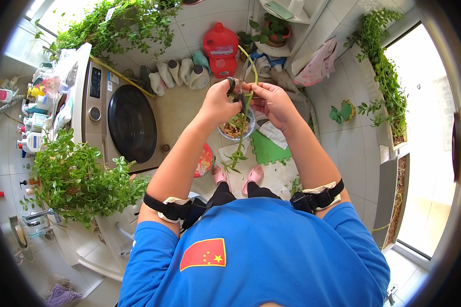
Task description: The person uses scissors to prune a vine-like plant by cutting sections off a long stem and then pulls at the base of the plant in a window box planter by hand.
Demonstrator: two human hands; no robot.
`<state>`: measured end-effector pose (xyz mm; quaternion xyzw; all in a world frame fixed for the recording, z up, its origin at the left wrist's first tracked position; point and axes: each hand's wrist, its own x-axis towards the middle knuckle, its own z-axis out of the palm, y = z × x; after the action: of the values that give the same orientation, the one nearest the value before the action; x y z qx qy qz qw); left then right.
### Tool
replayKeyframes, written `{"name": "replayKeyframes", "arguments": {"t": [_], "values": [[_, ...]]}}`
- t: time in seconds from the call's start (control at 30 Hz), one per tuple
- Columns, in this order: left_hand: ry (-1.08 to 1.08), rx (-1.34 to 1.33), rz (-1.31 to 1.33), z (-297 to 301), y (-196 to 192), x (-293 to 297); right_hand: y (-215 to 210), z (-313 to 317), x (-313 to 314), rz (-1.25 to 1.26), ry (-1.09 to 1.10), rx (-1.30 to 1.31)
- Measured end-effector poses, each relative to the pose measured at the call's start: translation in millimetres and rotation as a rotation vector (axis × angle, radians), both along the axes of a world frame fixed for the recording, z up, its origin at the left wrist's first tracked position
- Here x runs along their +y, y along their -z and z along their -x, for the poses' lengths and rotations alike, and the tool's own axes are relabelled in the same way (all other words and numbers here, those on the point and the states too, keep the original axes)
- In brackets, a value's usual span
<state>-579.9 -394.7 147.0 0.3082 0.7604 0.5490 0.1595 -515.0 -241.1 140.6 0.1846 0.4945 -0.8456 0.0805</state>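
My left hand (217,104) is closed round the dark handles of a pair of scissors (231,85), whose blades point away from me close to the other hand. With pinched fingers my right hand (272,102) grips a long green plant stem (255,70). Its bare pale end curves up beyond my fingers, and its leafy end (235,157) dangles below my hands. Under both hands stands a clear plastic tub (250,131) with brown and green plant bits in it. My fingers partly cover the scissors and the stem.
A front-loading washing machine (98,123) stands at left, with leafy plants (77,176) nearby. Several bottles (174,71) and a red jug (221,43) line the far wall. A green foam mat (269,148) and a red round item (204,161) lie near my feet.
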Motion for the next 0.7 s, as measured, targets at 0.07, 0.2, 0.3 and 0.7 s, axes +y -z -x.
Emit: {"name": "replayKeyframes", "arguments": {"t": [0.07, 0.2, 0.3, 0.7], "values": [[-0.022, -0.071, 0.033, 0, -2, -1, -2, 0, 4, 0.012, -0.009, 0.018], [-0.052, -0.136, -0.096, 4, 10, -7, -7, 0, 7, 0.030, 0.013, 0.008], [-0.157, -0.301, -0.360, -1, 11, -10, -7, 0, 10, 0.034, 0.031, 0.014], [-0.120, -0.322, -0.047, -12, -3, -11, -5, 5, -2, -0.160, 0.123, 0.015]]}}
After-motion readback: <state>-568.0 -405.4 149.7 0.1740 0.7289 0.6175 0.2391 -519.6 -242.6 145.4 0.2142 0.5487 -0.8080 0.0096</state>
